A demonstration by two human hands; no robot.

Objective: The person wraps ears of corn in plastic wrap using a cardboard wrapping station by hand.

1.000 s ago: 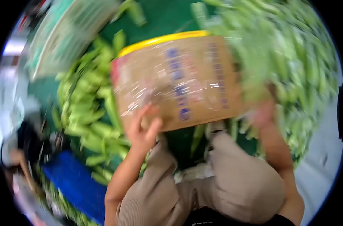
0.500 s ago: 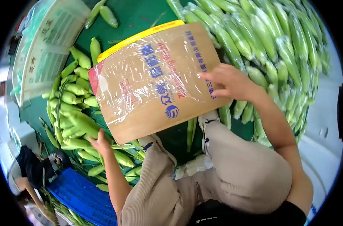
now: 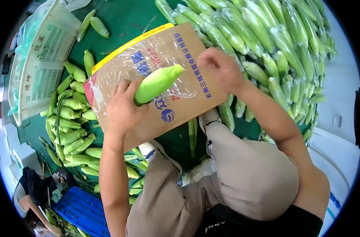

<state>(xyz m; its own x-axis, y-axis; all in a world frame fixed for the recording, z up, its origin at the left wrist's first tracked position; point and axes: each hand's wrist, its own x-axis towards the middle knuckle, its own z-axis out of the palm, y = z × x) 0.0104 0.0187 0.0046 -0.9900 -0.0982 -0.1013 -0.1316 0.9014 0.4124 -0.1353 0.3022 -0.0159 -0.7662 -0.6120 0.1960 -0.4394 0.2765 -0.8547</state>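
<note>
In my left hand (image 3: 124, 104) is a green ear of corn in its husk (image 3: 158, 83), gripped at its thick end with its narrow tip pointing right. It is over a flat cardboard box (image 3: 144, 122) with blue and red print, shiny clear plastic film (image 3: 188, 89) on top and a yellow strip along the far edge. My right hand (image 3: 221, 69) is above the right end of the box, fingers curled and somewhat blurred. Whatever they may pinch cannot be made out. Left of the box lies a heap of unwrapped corn (image 3: 71, 130).
Film-wrapped corn (image 3: 263, 35) is piled at the right on a green surface (image 3: 120, 15). A white plastic crate (image 3: 43, 63) stands at the upper left, a blue crate (image 3: 83, 209) at the lower left. Beside that, another person's arm (image 3: 39, 213) shows.
My left hand has lifted an ear of corn from the heap and brought it right, over the box. My right hand has moved up slightly and its fingers have curled in.
</note>
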